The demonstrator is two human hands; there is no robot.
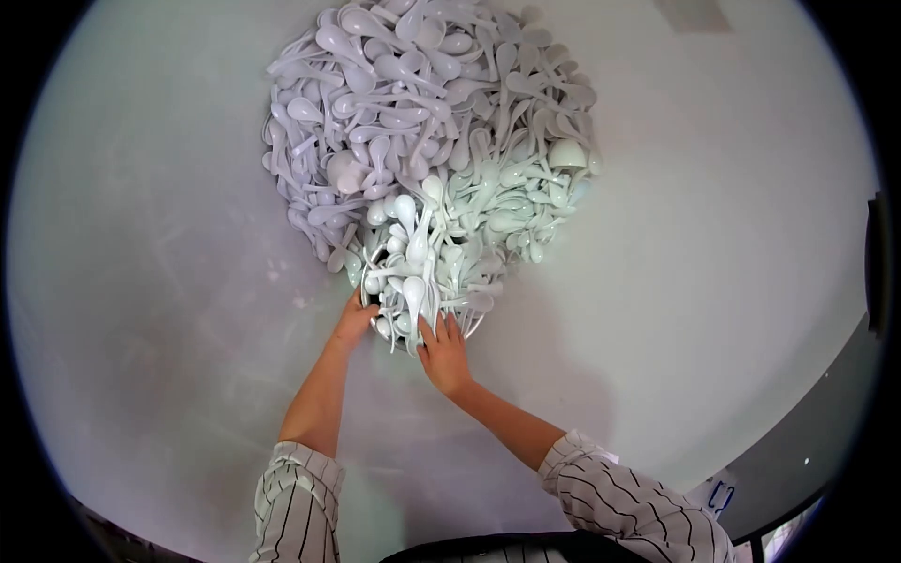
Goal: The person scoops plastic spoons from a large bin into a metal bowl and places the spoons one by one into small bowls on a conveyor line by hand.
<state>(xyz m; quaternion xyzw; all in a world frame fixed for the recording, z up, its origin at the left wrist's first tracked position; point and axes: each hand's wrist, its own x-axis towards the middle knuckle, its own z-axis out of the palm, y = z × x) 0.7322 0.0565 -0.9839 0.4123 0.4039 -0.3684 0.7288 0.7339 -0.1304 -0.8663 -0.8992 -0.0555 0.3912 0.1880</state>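
A large heap of white ceramic soup spoons (pixel 375 113) lies on a broad pale surface in the head view. At its near edge a round basket or bowl with a thin rim (pixel 476 325) is filled with more white spoons (pixel 413 293). My left hand (pixel 353 322) is closed on the left side of this container, thumb over the rim and other fingers hidden. My right hand (pixel 445 362) rests at the near side, with fingers spread over the spoons and rim. Nothing is visibly gripped in it.
A small white bowl (pixel 567 154) sits upside down at the heap's right edge. The pale round surface (pixel 713 235) spreads out on all sides, with a curved edge at lower right. Beyond that edge is a grey floor area (pixel 798 432).
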